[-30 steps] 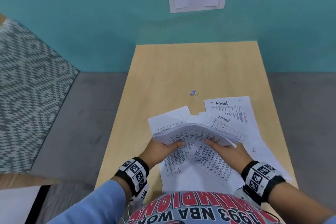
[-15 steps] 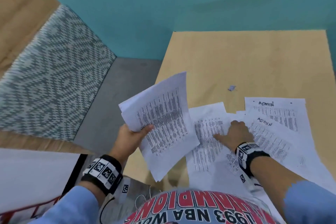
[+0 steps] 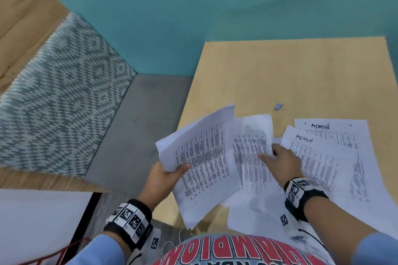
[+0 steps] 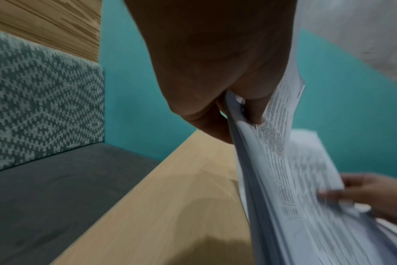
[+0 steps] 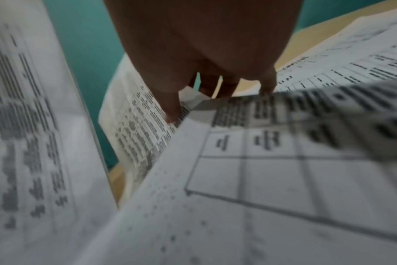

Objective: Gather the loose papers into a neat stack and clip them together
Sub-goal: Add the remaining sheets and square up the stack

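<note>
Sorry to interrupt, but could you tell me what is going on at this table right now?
A person is collecting printed sheets from a wooden table. The left hand grips a gathered bundle of papers, raised off the table at its left edge. The right hand pinches the next sheet to pick it up. More loose sheets, two headed ADMIN, lie spread to the right. The small clip sits untouched farther back, so nothing is clipped yet.

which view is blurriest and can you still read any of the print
Right wrist view: worst, the near sheets smear and no print reads. Left wrist view: the held bundle is streaked. Head view: sharpest, the handwritten ADMIN on one sheet reads, the table print doesn't.
</note>
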`<control>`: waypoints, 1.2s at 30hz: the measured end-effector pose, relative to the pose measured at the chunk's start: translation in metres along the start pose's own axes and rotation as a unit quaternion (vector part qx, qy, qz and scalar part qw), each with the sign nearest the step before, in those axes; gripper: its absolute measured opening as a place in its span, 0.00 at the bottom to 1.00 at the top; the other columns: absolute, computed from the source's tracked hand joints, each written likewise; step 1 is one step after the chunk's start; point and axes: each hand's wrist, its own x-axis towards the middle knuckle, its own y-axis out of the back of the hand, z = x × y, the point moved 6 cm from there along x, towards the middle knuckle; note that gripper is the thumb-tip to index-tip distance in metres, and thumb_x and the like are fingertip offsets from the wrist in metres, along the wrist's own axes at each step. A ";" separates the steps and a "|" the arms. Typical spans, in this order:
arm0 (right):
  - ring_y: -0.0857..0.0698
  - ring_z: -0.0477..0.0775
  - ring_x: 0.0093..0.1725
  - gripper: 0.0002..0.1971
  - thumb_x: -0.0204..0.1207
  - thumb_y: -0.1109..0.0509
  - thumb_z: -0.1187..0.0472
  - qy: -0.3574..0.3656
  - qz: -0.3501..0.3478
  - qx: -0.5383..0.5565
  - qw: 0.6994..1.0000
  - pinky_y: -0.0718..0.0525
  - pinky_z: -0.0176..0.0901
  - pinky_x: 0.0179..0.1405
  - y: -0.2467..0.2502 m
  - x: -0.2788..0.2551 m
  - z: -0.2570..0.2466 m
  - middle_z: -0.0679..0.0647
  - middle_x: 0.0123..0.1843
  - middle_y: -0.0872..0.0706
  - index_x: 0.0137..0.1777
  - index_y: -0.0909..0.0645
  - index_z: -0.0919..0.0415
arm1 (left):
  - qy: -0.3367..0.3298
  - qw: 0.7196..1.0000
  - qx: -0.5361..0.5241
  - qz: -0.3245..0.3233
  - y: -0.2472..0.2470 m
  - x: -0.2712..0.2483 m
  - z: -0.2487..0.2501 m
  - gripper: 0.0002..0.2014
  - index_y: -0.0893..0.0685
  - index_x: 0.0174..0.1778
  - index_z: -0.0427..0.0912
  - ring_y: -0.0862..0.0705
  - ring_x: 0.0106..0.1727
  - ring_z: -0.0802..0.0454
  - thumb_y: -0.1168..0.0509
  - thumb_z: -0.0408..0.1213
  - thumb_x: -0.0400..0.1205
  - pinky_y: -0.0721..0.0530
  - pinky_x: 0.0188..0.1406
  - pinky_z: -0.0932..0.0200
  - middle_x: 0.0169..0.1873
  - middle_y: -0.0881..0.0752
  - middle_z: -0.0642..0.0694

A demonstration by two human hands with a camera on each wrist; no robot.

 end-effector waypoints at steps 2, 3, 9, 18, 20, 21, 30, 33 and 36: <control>0.12 0.60 0.37 0.18 0.79 0.25 0.41 0.014 0.019 0.108 0.994 0.11 0.52 0.47 0.022 -0.007 -0.012 0.54 0.35 0.12 0.43 0.19 0.56 | 0.000 1.000 0.014 0.014 -0.001 0.003 0.001 0.14 0.12 0.57 0.62 0.07 0.54 0.66 0.21 0.39 0.82 0.09 0.56 0.55 0.53 0.06 0.68; 0.09 0.58 0.42 0.17 0.80 0.25 0.41 0.020 0.024 0.155 0.987 0.09 0.54 0.50 0.037 -0.013 -0.020 0.54 0.41 0.08 0.51 0.14 0.55 | 0.004 1.000 0.016 0.025 -0.002 0.003 0.002 0.13 0.12 0.56 0.62 0.07 0.51 0.68 0.20 0.40 0.81 0.09 0.55 0.56 0.50 0.06 0.70; 0.15 0.24 0.39 0.06 0.85 0.26 0.53 0.010 0.103 0.363 0.926 0.16 0.45 0.51 0.125 -0.041 -0.026 0.39 0.44 0.12 0.46 0.19 0.47 | 0.004 0.998 -0.017 0.053 -0.016 0.000 0.007 0.11 0.12 0.53 0.58 0.08 0.45 0.69 0.20 0.38 0.81 0.12 0.46 0.62 0.48 0.07 0.60; 0.12 0.64 0.70 0.25 0.83 0.25 0.58 -0.240 0.024 0.520 0.819 0.12 0.66 0.64 0.133 -0.044 0.156 0.62 0.74 0.13 0.79 0.20 0.62 | 0.003 0.998 -0.015 0.059 -0.040 -0.010 0.016 0.08 0.10 0.53 0.54 0.07 0.52 0.51 0.21 0.38 0.81 0.10 0.51 0.48 0.52 0.06 0.51; 0.15 0.69 0.72 0.26 0.82 0.26 0.63 -0.267 0.022 0.365 0.892 0.19 0.60 0.75 0.117 -0.057 0.188 0.67 0.74 0.16 0.79 0.21 0.69 | 0.004 0.998 -0.008 0.064 -0.046 -0.013 0.016 0.09 0.09 0.56 0.48 0.07 0.53 0.48 0.20 0.38 0.81 0.10 0.50 0.49 0.52 0.06 0.48; 0.15 0.73 0.71 0.26 0.82 0.27 0.62 -0.263 0.020 0.302 0.916 0.14 0.70 0.67 0.106 -0.063 0.202 0.67 0.71 0.15 0.77 0.22 0.74 | 0.005 0.998 -0.003 0.065 -0.049 -0.015 0.017 0.10 0.09 0.56 0.46 0.07 0.53 0.48 0.20 0.38 0.81 0.10 0.48 0.50 0.52 0.06 0.48; 0.28 0.71 0.73 0.44 0.65 0.15 0.39 -0.231 0.051 -0.122 0.964 0.19 0.63 0.66 0.109 -0.085 0.213 0.68 0.76 0.28 0.74 0.24 0.65 | 0.017 0.997 -0.003 0.072 -0.048 -0.029 0.009 0.07 0.08 0.52 0.53 0.05 0.53 0.50 0.20 0.38 0.81 0.07 0.52 0.45 0.51 0.04 0.50; 0.29 0.72 0.76 0.56 0.58 0.08 0.45 -0.271 0.050 -0.077 0.958 0.23 0.64 0.71 0.117 -0.074 0.217 0.72 0.77 0.29 0.81 0.33 0.69 | 0.013 0.997 -0.002 0.076 -0.050 -0.033 0.007 0.08 0.09 0.51 0.53 0.06 0.51 0.52 0.20 0.37 0.81 0.08 0.52 0.47 0.51 0.05 0.51; 0.24 0.73 0.74 0.55 0.57 0.07 0.50 -0.288 0.047 -0.050 0.955 0.20 0.64 0.68 0.118 -0.066 0.227 0.72 0.73 0.22 0.79 0.33 0.69 | 0.019 0.997 0.005 0.074 -0.051 -0.032 0.005 0.08 0.09 0.50 0.53 0.06 0.51 0.52 0.20 0.37 0.81 0.09 0.54 0.46 0.50 0.05 0.50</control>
